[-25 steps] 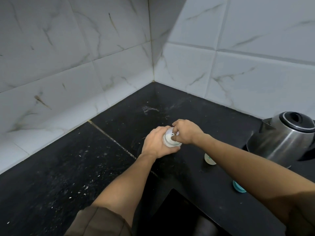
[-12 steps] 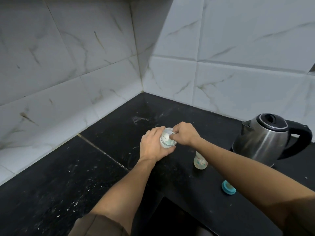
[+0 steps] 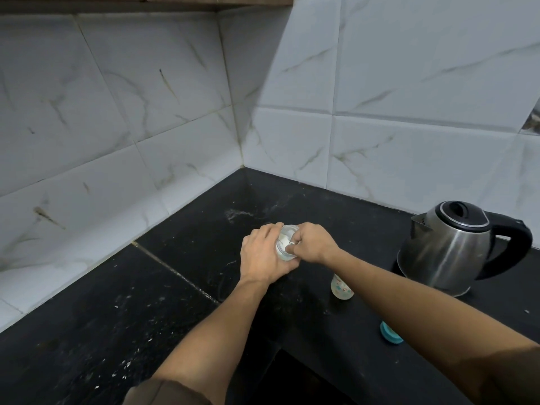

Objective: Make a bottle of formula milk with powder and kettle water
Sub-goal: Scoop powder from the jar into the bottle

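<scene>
**Both hands on the powder jar, above the inner corner of the countertop**

Closest in, at the bottom edge of the view, a brown sleeve (image 3: 166, 393) covers the left upper arm. Beside it a dark recess (image 3: 292, 384) cuts into the front edge of the black countertop (image 3: 117, 331), which is speckled with pale crumbs.

A little further in, near the front edge on the right, a teal cap (image 3: 390, 336) lies on the countertop, partly hidden by the right forearm. Beyond it the baby bottle (image 3: 340, 287) stands upright, clear with a small printed pattern. Its top is hidden behind the same forearm, so whether it is open cannot be told.

Further still, towards the middle of the countertop, the left hand (image 3: 263, 255) wraps around a clear powder jar (image 3: 285, 241), fingers curled round its side, and holds it tilted with the mouth towards the right hand (image 3: 314, 244). White powder shows inside. The right hand's fingers are curled, pinching a small white piece (image 3: 290, 244) at the jar's mouth. What that piece is cannot be told.

Well apart, towards the right edge, a steel kettle (image 3: 455, 252) with a black lid and handle stands on its base.

At the back, white marbled wall tiles (image 3: 146, 112) meet in a corner above the countertop, with a wooden cabinet edge (image 3: 117, 1) across the top.
</scene>
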The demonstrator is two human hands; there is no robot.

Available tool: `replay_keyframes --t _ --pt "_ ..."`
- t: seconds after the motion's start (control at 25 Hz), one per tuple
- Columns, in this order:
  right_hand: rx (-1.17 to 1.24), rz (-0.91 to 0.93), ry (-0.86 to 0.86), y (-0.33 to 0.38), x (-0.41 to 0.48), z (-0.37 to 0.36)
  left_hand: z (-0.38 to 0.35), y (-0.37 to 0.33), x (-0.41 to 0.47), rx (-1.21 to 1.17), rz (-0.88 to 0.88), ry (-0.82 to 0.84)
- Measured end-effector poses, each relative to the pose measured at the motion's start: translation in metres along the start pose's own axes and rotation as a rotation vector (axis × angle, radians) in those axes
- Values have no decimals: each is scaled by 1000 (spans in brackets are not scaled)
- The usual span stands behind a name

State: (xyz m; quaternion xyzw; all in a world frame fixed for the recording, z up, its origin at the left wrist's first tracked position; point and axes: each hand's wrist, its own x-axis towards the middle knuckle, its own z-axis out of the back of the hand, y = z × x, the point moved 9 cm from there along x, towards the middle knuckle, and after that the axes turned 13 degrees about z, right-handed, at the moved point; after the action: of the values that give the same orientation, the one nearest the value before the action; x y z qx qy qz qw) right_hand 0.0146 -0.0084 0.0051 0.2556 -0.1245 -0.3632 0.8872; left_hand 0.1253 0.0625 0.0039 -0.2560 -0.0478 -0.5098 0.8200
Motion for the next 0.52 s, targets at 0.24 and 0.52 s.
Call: replay_keyframes --t 0.24,0.52 --pt "228 -105 -115 -13 4 10 -1 8 3 39 35 -18" --pt "66 -45 7 -9 8 -10 -5 4 6 2 10 10"
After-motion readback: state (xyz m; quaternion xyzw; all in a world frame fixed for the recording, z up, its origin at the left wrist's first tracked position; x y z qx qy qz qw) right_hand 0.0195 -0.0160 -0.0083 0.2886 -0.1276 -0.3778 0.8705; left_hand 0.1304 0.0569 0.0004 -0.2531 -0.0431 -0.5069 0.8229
